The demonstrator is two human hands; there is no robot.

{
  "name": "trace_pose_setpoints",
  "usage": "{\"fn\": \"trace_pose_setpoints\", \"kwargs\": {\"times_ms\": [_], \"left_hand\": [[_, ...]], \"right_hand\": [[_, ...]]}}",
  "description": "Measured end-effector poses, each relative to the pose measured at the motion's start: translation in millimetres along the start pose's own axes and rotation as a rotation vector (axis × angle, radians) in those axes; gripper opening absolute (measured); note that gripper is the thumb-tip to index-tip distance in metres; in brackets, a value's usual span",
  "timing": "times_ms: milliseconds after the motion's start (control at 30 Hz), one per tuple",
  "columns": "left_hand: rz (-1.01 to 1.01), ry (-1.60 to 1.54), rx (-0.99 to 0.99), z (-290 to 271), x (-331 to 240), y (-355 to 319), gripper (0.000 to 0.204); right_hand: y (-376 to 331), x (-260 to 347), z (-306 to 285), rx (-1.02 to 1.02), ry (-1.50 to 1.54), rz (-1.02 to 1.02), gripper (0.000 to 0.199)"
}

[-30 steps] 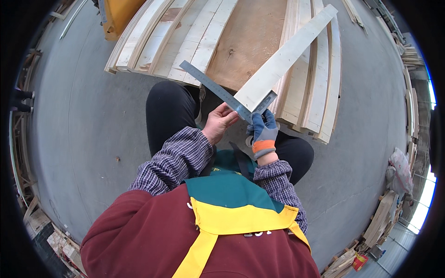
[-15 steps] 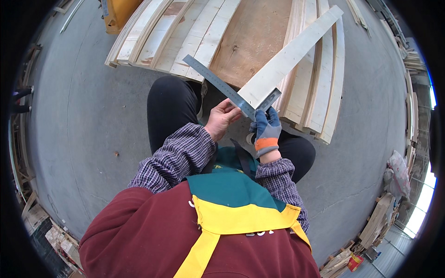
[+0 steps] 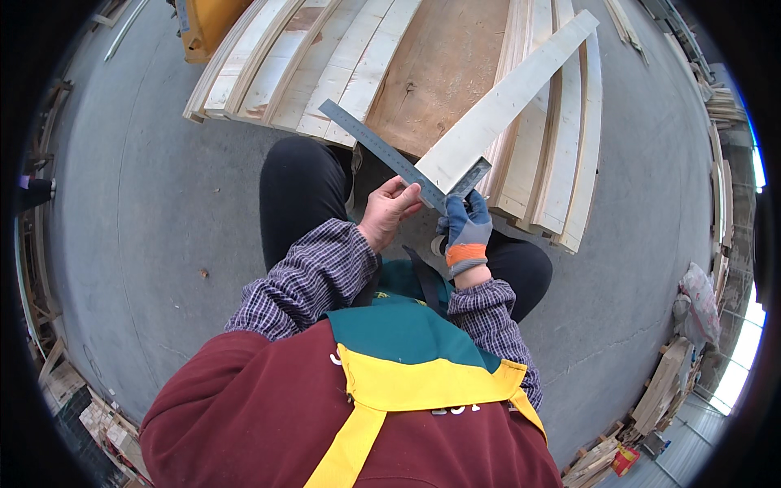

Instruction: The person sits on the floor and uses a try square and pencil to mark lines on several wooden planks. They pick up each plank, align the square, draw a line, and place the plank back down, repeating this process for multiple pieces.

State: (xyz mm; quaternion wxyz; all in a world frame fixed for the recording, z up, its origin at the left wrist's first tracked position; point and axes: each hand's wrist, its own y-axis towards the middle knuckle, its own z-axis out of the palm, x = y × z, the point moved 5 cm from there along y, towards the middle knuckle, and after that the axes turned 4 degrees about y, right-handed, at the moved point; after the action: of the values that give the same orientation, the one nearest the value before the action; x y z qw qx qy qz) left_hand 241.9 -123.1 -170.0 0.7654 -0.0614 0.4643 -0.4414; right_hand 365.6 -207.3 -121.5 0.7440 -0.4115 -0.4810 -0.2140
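Note:
A metal try square (image 3: 370, 142) lies against the near end of a long pale wooden board (image 3: 508, 93). Its ruled blade runs up to the left across that end, and its short, thick stock sits along the board's right edge. My left hand (image 3: 387, 215), bare, pinches the lower part of the blade between thumb and fingers. On my right hand (image 3: 468, 232) is a blue and grey glove with an orange cuff. Its fingers close round the square's corner below the board; the fingertips are partly hidden. The board's far end rests over the stacked timber.
Ahead of my knees stands a stack of curved wooden strips (image 3: 342, 77) around a brown wooden panel (image 3: 443, 69). A yellow object (image 3: 210, 28) is behind it at the left. Timber piles (image 3: 663, 386) line the right side. A person's dark leg (image 3: 34, 193) shows far left.
My left fingers have shifted very slightly on the blade. The square and board keep the same position against each other. The person at the far left has moved a leg.

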Motion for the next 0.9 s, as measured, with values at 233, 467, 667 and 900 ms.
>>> {"fn": "trace_pose_setpoints", "kwargs": {"times_ms": [233,467,667,900], "left_hand": [[-0.005,0.051,-0.117,7.1,-5.3,1.7,0.022],[-0.041,0.031,-0.125,6.3,-5.5,2.3,0.019],[-0.03,0.013,-0.119,4.5,-2.1,5.6,0.019],[-0.03,0.019,-0.103,4.6,-2.4,4.8,0.019]], "right_hand": [[4.0,-6.1,-11.3,0.018,-0.006,-0.029,0.037],[-20.8,49.9,-31.7,0.108,-0.106,-0.42,0.044],[-16.5,62.4,-4.7,0.332,-0.457,-0.363,0.033],[1.3,51.5,-1.0,0.361,-0.56,-0.474,0.024]]}}
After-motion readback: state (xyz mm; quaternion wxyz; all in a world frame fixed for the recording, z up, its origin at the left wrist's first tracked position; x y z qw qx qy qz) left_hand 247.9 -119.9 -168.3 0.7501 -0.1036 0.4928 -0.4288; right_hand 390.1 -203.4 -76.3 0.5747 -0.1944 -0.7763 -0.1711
